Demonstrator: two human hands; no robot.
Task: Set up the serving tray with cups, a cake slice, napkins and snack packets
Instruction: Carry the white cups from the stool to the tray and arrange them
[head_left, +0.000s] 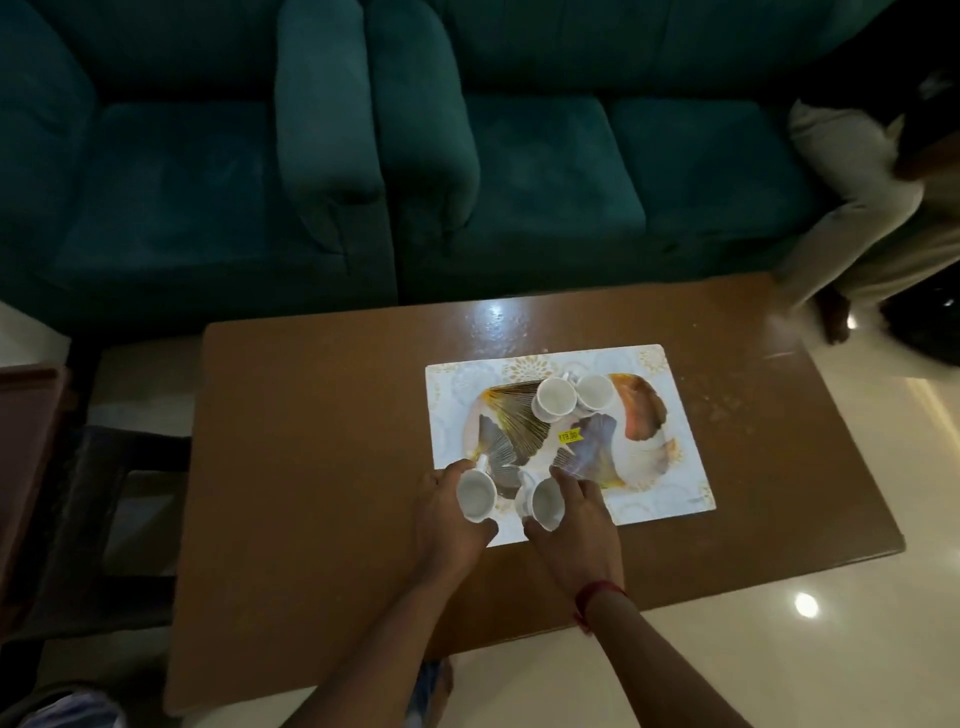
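Observation:
A white serving tray (670, 467) with a leaf pattern and a yellow price sticker lies on the brown coffee table (322, 467). Two white cups (556, 397) (595, 391) stand side by side at the tray's far middle. My left hand (447, 514) is wrapped around a third white cup (475, 493) over the tray's near left corner. My right hand (576, 525) grips a fourth white cup (545, 503) just beside it. Both held cups are empty and sit at or just above the tray surface. No cake, napkins or snack packets are in view.
A dark teal sofa (519, 171) and armchair (171, 197) stand behind the table. A person's legs and bare foot (836, 317) are at the table's far right corner. A dark wooden stool (104, 499) sits left of the table.

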